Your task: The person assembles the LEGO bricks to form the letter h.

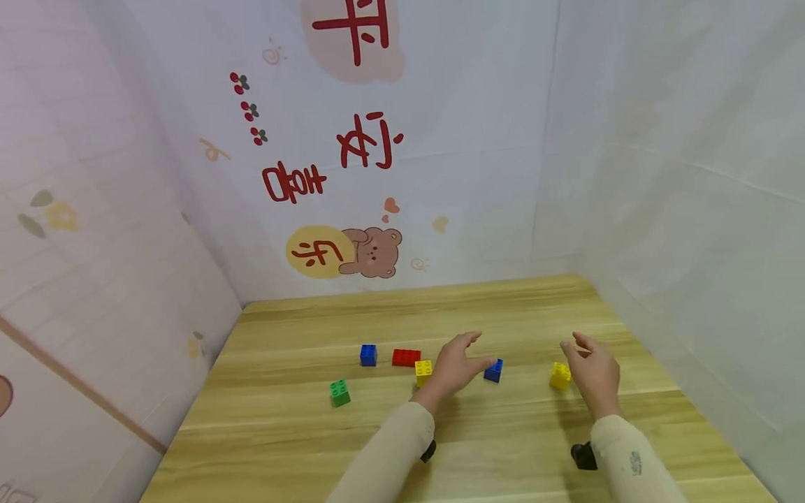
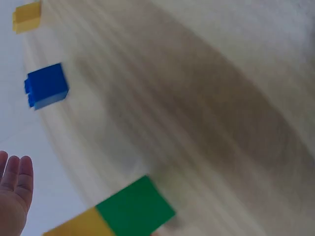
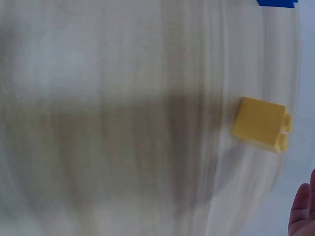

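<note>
In the head view my left hand hovers with fingers spread, between a yellow brick by the wrist and a blue brick near its thumb. To the right, my right hand is loosely bent beside another yellow brick, with nothing seen in its grasp. The left wrist view shows the left fingers, the blue brick, and a green block against a yellow one. In the right wrist view, the yellow brick stands apart from the right fingers.
On the left of the wooden table lie a second blue brick, a red brick and a green brick. White printed cloth walls in the back and sides.
</note>
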Demonstrator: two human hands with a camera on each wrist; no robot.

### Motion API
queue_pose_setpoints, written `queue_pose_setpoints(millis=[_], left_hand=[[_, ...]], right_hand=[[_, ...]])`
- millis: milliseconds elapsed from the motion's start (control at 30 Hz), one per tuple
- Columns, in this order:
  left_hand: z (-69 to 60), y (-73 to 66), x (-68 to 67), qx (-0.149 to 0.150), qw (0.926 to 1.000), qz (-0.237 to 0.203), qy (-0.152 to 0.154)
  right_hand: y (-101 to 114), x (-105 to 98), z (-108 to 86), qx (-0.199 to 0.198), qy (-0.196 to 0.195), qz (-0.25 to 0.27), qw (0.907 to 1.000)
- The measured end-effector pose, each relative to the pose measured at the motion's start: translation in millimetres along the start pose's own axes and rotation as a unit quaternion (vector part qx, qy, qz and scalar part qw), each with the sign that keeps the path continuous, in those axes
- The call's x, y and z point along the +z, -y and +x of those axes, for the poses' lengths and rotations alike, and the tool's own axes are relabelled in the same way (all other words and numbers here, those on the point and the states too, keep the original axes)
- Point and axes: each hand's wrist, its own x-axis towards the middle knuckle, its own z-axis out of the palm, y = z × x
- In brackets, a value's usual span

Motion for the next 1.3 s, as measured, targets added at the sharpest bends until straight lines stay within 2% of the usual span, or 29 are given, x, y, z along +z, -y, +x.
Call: queue_pose_setpoints(millis=[300, 433, 567, 700, 867, 1100, 1300], left_hand=[[3.4, 12.9, 22.2, -0.028, 0.9993, -0.026, 0.006], [6.2, 22.9, 25.9, -0.036, 0.9987, -0.037, 0.006], [8.3, 32.9, 30.1, -0.037, 0.999, -0.025, 0.009], [9.4, 37.1, 34.7, -0.048, 0.9983, -0.028, 0.016], [12.5, 35.2, 38.8, -0.055, 0.9971, -0.045, 0.026], [14.7, 38.8, 42.3, -0.058, 0.997, -0.034, 0.038], [21.4, 43.5, 41.3, -0.033, 0.9978, -0.013, 0.057]], right_hand=[[-31, -7, -3.3, 0.024, 0.006, -0.008, 0.9997], [-40, -9, -3.3, 0.027, 0.048, -0.01, 0.9984], [-48, -8, -5.2, 0.04, 0.1, 0.0, 0.9942], [-57, -5, -6.2, 0.051, 0.128, 0.003, 0.9905], [-62, -2, -5.2, 0.047, 0.128, -0.004, 0.9907], [-68, 8, -1.8, 0.035, 0.137, -0.006, 0.9899], [-74, 14, 3.9, 0.023, 0.132, -0.012, 0.9909]])
